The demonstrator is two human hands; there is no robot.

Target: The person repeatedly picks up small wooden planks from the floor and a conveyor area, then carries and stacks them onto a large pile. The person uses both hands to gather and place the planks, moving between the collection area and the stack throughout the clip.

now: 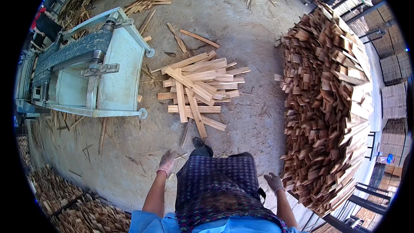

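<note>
My left hand [167,162], in a pale work glove with a pink cuff, hangs beside my dark patterned apron [217,181]. It looks open, and thin wood slivers [180,156] show on the floor next to it. At the apron's other side my right hand [273,182], in a greyish glove, has its fingers apart and nothing in them. It is nearest to the tall stack of wood pieces [319,116] on the right. Ahead of my dark shoe [199,142], a loose heap of light wooden slats [202,80] lies crisscrossed on the concrete floor, apart from both hands.
A pale green conveyor machine [116,73] with a dark belt [73,49] stands at the left. Farther off lies a smaller slat pile [151,1]. More wood stacks [92,213] line the lower left, and a person [45,23] stands beyond the machine.
</note>
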